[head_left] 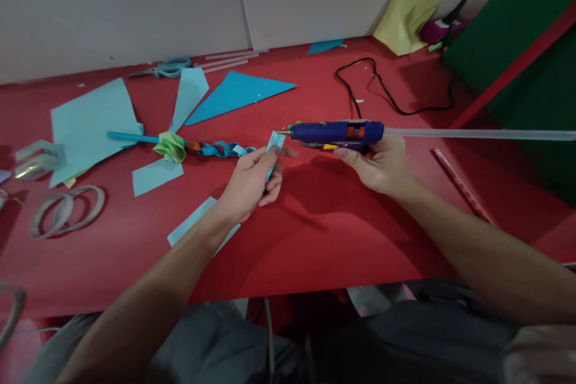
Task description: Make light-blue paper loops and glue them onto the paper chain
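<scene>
The person's left hand [254, 183] pinches a small light-blue paper piece [276, 141] between thumb and fingers, holding it above the middle of the table. To its right, the right hand [380, 162] is wrapped around the handle of a dark blue glue gun [321, 132], whose nozzle points left and meets the top end of the paper piece; whether it touches cannot be told. A long translucent glue stick [477, 134] juts out of the gun's back toward the right.

Just left of the left hand lies a twisted blue paper chain [219, 150], in line with a green paper flower [171, 147] and a blue stick [130, 137]. Pale blue cut pieces lie around these, one [157, 177] on the near side of the flower, and a large pale blue sheet [94, 123] lies farther left. Two tape rings [92, 216] overlap at the near left.

On the far side are a darker blue triangle [243, 95] and scissors [174, 67]. A black cord [393, 102] loops beyond the gun, and a red-and-white pencil [461, 185] lies right of the right hand. At the far right stands a green board [508, 42].
</scene>
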`<act>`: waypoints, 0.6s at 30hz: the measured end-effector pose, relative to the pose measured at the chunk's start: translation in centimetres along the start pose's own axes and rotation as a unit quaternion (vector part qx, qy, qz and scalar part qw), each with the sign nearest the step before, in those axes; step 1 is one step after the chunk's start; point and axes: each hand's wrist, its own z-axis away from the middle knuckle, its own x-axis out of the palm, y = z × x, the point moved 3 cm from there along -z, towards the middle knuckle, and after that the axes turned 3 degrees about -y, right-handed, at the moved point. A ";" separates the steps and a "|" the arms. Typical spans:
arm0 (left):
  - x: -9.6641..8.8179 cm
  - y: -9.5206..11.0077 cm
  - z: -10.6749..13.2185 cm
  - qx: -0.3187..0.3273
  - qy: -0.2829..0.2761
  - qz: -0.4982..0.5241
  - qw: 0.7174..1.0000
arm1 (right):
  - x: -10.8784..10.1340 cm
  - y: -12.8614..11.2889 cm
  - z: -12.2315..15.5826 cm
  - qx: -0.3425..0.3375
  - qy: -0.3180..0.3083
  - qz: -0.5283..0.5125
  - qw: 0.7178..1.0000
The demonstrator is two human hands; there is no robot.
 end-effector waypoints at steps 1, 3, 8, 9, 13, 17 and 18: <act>0.0 0.0 0.0 0.002 -0.002 0.001 1.000 | 0.0 -0.1 -0.1 -0.001 -0.003 0.003 1.000; 0.0 -0.1 0.0 0.004 -0.005 -0.001 1.000 | 0.0 -0.1 -0.1 0.001 -0.010 0.007 1.000; -0.1 -0.3 0.0 0.005 -0.010 -0.013 1.000 | -0.1 -0.1 -0.1 0.010 -0.013 0.013 1.000; -0.1 -0.3 0.1 0.006 -0.013 -0.014 1.000 | -0.1 0.0 -0.1 0.009 -0.014 0.014 1.000; 0.0 -0.2 0.1 0.004 -0.012 -0.010 1.000 | -0.1 0.0 -0.1 -0.002 -0.006 0.015 1.000; 0.1 0.0 0.0 -0.004 -0.006 0.005 1.000 | -0.1 -0.1 -0.1 -0.017 0.003 0.016 1.000; 0.1 0.1 0.1 -0.004 -0.004 0.010 1.000 | -0.1 -0.1 -0.1 -0.018 0.004 0.018 1.000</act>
